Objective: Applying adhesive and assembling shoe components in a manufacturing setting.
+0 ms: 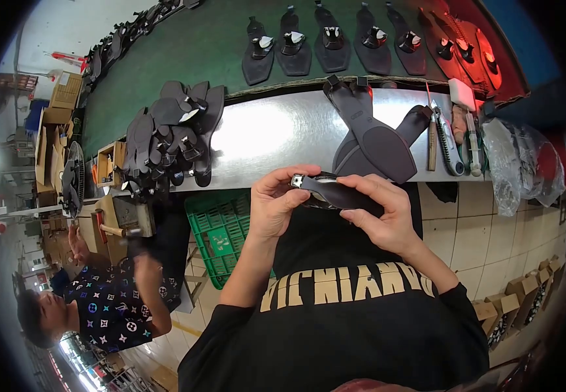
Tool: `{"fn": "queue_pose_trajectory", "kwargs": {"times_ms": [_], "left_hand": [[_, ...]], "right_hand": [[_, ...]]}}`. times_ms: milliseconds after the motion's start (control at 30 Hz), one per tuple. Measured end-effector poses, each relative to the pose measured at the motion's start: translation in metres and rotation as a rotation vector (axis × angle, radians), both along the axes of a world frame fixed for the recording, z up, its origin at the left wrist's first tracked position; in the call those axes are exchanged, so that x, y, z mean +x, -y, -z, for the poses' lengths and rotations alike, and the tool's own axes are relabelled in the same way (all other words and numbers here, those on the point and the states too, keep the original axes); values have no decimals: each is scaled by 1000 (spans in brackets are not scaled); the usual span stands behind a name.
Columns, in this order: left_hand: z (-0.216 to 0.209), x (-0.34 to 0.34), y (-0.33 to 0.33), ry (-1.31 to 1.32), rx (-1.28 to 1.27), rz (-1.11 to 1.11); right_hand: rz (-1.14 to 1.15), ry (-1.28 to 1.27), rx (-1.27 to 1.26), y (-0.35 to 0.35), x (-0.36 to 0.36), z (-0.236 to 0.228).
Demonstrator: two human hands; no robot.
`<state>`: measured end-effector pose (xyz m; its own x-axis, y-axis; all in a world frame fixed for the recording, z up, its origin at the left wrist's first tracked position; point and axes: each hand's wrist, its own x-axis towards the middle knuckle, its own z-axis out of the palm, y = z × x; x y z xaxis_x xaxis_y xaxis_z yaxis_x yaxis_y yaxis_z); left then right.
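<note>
Both my hands hold one dark sandal [338,195] just in front of the metal bench edge. My left hand [275,204] pinches its left end between thumb and fingers, beside a small shiny metal fitting [298,181]. At the other end, my right hand [385,214] grips the dark body, thumb below and fingers above. A curved gap opens along the sandal's middle; what lies inside it is hard to make out. Just beyond my hands, several dark sandals [387,154] lie crossed over one another on the metal bench top [266,130].
A pile of dark sandals [168,134] sits left on the bench. Dark sandals [332,49] and reddish-lit ones [469,59] line the green surface [185,49]. Right lie a utility knife [449,144] and plastic bag [524,163]. Left are a green crate [221,238] and a co-worker [113,300].
</note>
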<state>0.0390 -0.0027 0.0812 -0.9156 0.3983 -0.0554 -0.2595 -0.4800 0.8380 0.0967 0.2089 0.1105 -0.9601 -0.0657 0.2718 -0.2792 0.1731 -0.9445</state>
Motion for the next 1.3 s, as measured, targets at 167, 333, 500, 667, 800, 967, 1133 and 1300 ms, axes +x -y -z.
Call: {"fn": "queue_pose_trajectory", "kwargs": {"times_ms": [167,333,500,667,800,967,1133,1300], "left_hand": [[2,0,1,-6,-5,8],[4,1,6,-36,-46,28],[4,0,9,-272,-151,63],[1,0,7,-318,-144,120],[2,0,11,-366,-175,190],[-4,3,4,-433,-304,195],[-12,14,-11,-136,-415,137],[-5,17,-13,-52,-422,161]], "right_hand": [[8,-3,17,1,1,2],[1,2,72,-1,4,-2],[-55,-69,168,-4,0,-9],[-41,-122,300,-6,-2,-13],[-45,-127,343,-5,1,-11],[-27,-88,381,-5,2,-10],[21,54,153,-5,-1,13],[-13,186,138,-4,3,17]]}}
